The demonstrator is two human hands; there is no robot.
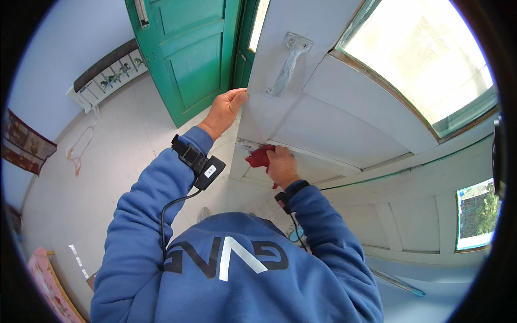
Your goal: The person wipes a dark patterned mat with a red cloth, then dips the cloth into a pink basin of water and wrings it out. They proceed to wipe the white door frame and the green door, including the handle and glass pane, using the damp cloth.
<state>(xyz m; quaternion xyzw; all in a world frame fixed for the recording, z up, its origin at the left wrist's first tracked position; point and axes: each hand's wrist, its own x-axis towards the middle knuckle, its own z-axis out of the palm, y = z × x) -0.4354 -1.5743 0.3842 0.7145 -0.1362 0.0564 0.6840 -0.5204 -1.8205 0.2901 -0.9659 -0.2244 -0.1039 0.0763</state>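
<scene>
A white panelled door [278,113] with a glass pane [416,60] in its upper part stands in front of me. My left hand [227,108] grips the door's free edge, thumb against fingers, level with the foot of a white-painted pull handle [287,66]. Lower down, my right hand [281,164] presses a bunched red cloth [258,157] against the door's horizontal rail, just left of a raised moulding [319,155]. Part of the cloth is hidden under the fingers, and a corner hangs below the hand.
A green panelled door [194,52] stands behind at the upper left. A white radiator-like unit [109,76] with a dark top runs along the wall. A looped cord [80,147] lies on the pale floor [133,121]. At lower right a pole [398,282] leans near a second white door leaf [408,222].
</scene>
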